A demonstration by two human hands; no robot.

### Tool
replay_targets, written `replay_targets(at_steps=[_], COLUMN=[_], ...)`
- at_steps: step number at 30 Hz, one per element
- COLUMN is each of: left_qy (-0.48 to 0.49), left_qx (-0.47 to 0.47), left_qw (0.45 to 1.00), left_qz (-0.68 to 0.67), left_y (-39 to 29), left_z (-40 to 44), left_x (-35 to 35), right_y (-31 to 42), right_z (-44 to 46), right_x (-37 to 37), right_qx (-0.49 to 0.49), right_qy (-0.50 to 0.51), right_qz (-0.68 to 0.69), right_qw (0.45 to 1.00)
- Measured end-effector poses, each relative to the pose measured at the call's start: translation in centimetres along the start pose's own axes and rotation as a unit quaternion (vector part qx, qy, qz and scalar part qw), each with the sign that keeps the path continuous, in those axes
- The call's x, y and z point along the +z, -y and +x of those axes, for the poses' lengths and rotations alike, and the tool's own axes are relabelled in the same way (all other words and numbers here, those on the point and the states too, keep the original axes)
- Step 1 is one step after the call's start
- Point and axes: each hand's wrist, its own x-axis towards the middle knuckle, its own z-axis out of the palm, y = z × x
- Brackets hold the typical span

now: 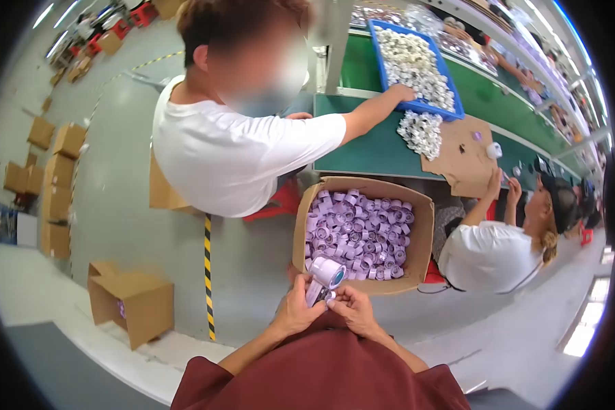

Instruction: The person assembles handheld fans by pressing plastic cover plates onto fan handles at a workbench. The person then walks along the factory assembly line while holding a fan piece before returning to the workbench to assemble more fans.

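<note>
My left hand (pixel 297 309) is closed round the handle of a lilac device (pixel 326 272), which has a thick round head with a dark teal face. My right hand (pixel 352 309) pinches a small silvery part (pixel 331 296) at the lower side of the device; its exact kind is too small to tell. Just beyond both hands stands an open cardboard box (pixel 424 236) heaped with lilac ring-shaped parts (pixel 362 229).
A seated person in white (pixel 219 147) reaches to a blue tray (pixel 458 102) of silvery parts on the green bench (pixel 359 154). Another person (pixel 492 253) works at right near a cardboard sheet (pixel 466 160). An open carton (pixel 143 307) stands at left.
</note>
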Motion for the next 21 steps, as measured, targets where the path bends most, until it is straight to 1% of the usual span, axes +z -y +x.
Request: replay_targets(at_steps=[2, 5, 8, 11, 14, 17, 20, 21], left_qy=[0.040, 0.058, 0.081, 0.106, 0.117, 0.157, 0.174, 0.169], left_qx=[0.010, 0.033, 0.010, 0.034, 0.082, 0.031, 0.040, 0.043], left_qw=[0.999, 0.998, 0.996, 0.992, 0.989, 0.983, 0.979, 0.979], left_qz=[-0.001, 0.002, -0.046, -0.061, -0.030, -0.095, -0.096, -0.104], left_y=[-0.6, 0.0, 0.0, -0.1, 0.3, -2.3, -4.1, -4.1], left_z=[0.4, 1.3, 1.6, 2.3, 2.9, 2.8, 2.8, 3.0], left_x=[-1.4, -2.5, -3.0, -3.3, -3.0, -3.4, -3.4, -3.3], right_y=[-0.1, -0.1, 0.3, -0.3, 1.0, 1.1, 1.4, 1.2], right_z=[-0.2, 0.2, 0.2, 0.2, -0.4, -0.2, 0.4, 0.6], right_x=[1.2, 2.7, 3.7, 3.5, 3.5, 3.0, 2.3, 2.0], right_qx=[-0.009, -0.041, -0.060, -0.076, -0.065, -0.053, -0.054, -0.059], right_qy=[-0.030, -0.052, -0.056, -0.071, -0.076, -0.077, -0.075, -0.069], right_qz=[0.013, 0.055, 0.109, 0.075, 0.091, 0.126, 0.074, 0.077], right_qw=[0.999, 0.996, 0.991, 0.992, 0.991, 0.988, 0.993, 0.993])
